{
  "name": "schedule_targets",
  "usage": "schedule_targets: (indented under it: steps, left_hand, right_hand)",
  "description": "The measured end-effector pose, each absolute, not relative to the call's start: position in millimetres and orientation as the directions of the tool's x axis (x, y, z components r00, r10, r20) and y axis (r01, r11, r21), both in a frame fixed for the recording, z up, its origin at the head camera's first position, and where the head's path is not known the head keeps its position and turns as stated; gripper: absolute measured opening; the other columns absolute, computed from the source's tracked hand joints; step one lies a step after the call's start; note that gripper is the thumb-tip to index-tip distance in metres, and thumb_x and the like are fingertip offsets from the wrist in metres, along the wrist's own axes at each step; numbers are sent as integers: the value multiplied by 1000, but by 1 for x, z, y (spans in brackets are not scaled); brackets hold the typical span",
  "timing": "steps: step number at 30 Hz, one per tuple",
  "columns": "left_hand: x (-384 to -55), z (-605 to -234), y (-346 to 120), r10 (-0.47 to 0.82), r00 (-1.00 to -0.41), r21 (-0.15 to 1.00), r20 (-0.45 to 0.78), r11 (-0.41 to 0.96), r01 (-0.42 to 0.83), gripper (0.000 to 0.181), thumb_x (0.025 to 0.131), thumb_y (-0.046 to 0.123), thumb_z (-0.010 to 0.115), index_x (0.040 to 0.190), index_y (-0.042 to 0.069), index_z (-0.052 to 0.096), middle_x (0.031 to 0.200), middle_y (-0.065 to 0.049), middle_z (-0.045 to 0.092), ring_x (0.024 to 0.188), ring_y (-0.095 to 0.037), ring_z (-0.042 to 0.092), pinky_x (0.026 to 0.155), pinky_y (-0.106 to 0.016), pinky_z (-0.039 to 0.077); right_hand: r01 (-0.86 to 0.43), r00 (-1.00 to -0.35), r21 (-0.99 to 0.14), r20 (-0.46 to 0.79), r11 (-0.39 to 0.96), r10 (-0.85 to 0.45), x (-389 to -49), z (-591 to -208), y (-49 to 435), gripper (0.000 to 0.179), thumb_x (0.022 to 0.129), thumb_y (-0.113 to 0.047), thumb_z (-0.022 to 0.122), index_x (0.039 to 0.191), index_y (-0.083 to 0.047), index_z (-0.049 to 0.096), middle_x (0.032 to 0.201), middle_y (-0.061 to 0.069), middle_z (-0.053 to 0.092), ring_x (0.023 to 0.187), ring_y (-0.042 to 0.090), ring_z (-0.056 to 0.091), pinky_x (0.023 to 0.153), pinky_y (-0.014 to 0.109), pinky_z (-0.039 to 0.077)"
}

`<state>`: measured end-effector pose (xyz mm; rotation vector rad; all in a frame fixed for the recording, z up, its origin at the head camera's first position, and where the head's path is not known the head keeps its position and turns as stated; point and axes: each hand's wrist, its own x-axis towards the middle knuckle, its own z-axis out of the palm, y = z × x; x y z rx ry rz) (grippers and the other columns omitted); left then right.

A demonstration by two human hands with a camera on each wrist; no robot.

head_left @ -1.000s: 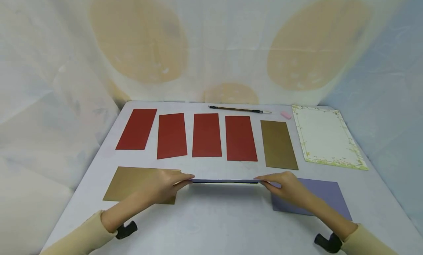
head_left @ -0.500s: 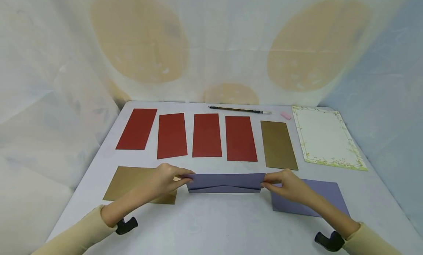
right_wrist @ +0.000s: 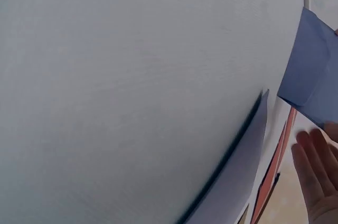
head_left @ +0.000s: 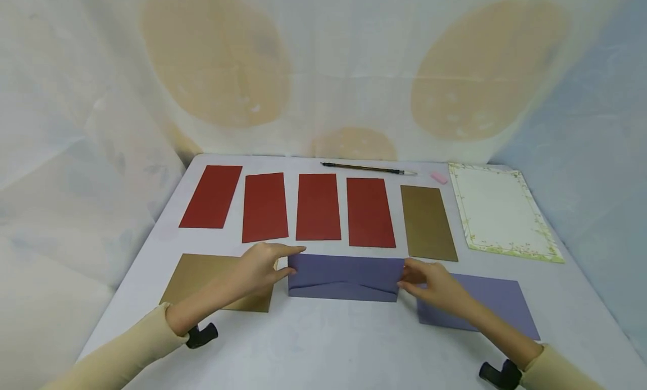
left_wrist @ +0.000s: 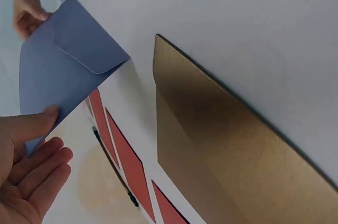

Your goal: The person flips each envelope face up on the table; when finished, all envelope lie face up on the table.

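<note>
A purple envelope (head_left: 343, 277) is held up on its long side over the middle of the table, its flap facing the head camera. At its left end my left hand (head_left: 260, 269) holds it, thumb (left_wrist: 37, 123) on the flap side and the other fingers behind. My right hand (head_left: 437, 286) pinches the opposite end between thumb and fingers. Under the right forearm lies a second purple envelope (head_left: 492, 300). Beneath the left hand and wrist lies a gold envelope (head_left: 194, 275), partly covered by them.
Several red envelopes (head_left: 318, 207) form a row farther back, with an upright gold envelope (head_left: 429, 222) at its right end. Behind them lie a writing brush (head_left: 364, 167) and a pink eraser-like block (head_left: 438, 177). Bordered paper (head_left: 505, 210) lies at the back right.
The held envelope has tilted up from edge-on, so its flap side now faces the head camera. The left index finger has lifted to its top edge. The other envelopes stay put.
</note>
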<state>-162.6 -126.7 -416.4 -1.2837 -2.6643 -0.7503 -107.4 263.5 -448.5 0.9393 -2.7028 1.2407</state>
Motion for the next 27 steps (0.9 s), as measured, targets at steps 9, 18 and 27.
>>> schedule_targets:
  steps: [9, 18, 27]
  left_hand:
    - [-172, -417, -120, 725, -652, 377, 223, 553, 743, 56, 73, 10, 84, 125, 3, 64, 112, -7, 70, 102, -18, 67, 79, -26, 54]
    - [-182, -426, -112, 680, -726, 388, 108, 643, 660, 54, 71, 14, 86, 121, 5, 68, 111, -5, 70, 102, -18, 67, 82, -29, 54]
    - [-190, -440, -110, 659, -752, 439, 0, 676, 592, 49, 70, 19, 88, 115, 7, 72, 107, -5, 71, 101, -15, 66, 79, -24, 53]
  right_hand:
    - [-652, -756, -506, 494, 565, -429, -116, -445, 252, 61, 71, 6, 81, 127, -8, 62, 116, 2, 64, 94, 14, 63, 74, 31, 56]
    - [-607, -791, -460, 427, 648, -439, -126, -453, 249, 57, 67, 4, 85, 121, -3, 66, 110, 5, 63, 96, 21, 64, 77, 36, 56]
    - [-558, -829, -452, 258, 696, -497, -131, -458, 249, 48, 75, -6, 82, 120, 1, 66, 111, 10, 66, 102, 26, 64, 84, 40, 53]
